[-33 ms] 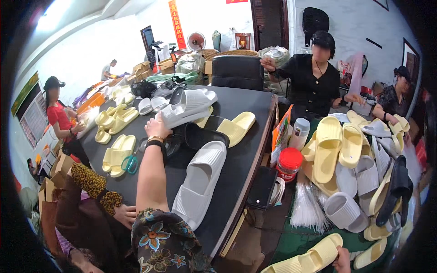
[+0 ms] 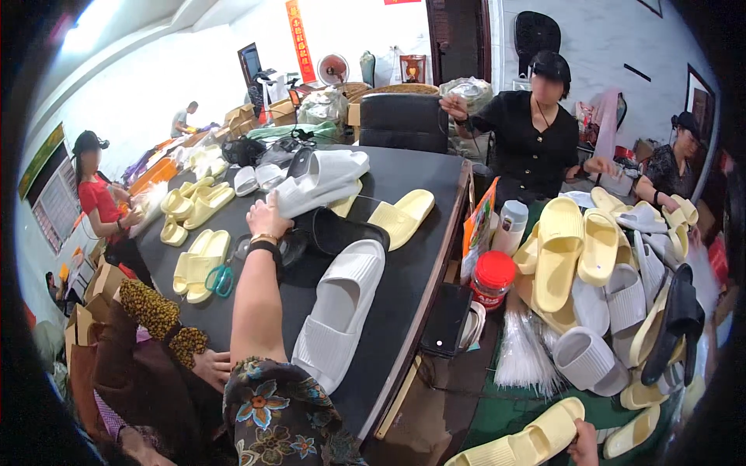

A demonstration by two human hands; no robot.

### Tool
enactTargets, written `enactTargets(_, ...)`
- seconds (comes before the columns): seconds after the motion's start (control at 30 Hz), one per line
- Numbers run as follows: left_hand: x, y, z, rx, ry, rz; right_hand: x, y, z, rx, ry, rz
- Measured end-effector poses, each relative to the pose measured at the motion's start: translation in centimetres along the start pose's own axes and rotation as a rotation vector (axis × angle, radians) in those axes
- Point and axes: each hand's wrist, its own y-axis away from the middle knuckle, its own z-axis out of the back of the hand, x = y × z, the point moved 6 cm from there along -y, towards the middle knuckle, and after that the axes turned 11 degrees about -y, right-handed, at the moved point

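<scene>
The left hand (image 2: 270, 216) reaches out over the dark surface (image 2: 420, 256), fingers curled onto the edge of a white slide sandal (image 2: 322, 180) stacked with another. Just right of that sandal lies a pale yellow slide (image 2: 400, 217); nearer the body rests a long white slide (image 2: 342, 311). The foam looks light, springy and grippy; its strap arch seems the best hold. The right hand (image 2: 584, 441) grips a yellow slide (image 2: 517, 444) low down.

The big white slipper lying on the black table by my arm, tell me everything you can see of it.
The white slipper is a thick-soled slide, seemingly soft foam, with one broad ribbed strap over an open toe. It lies sole-down, lengthwise on the black table, toe towards a black slipper that it touches or nearly touches. The left hand reaches past it; nothing grips it.
</scene>
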Motion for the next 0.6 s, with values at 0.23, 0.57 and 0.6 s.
enactTargets(0.23, -0.7, 4.7, 8.1, -0.397, 0.113, -0.035, 2.7, 2.3, -3.5, -0.125, 0.043, 0.143)
enactTargets(0.57, 3.2, 27.8, 14.2, -0.077, 0.125, -0.169, 3.4, 3.6, -5.0, 0.071, -0.015, 0.176)
enactTargets(0.6, 4.2, 29.0, 13.6, -0.029, 0.221, -0.129, 3.4, 3.6, -5.2, 0.079, -0.016, 0.173)
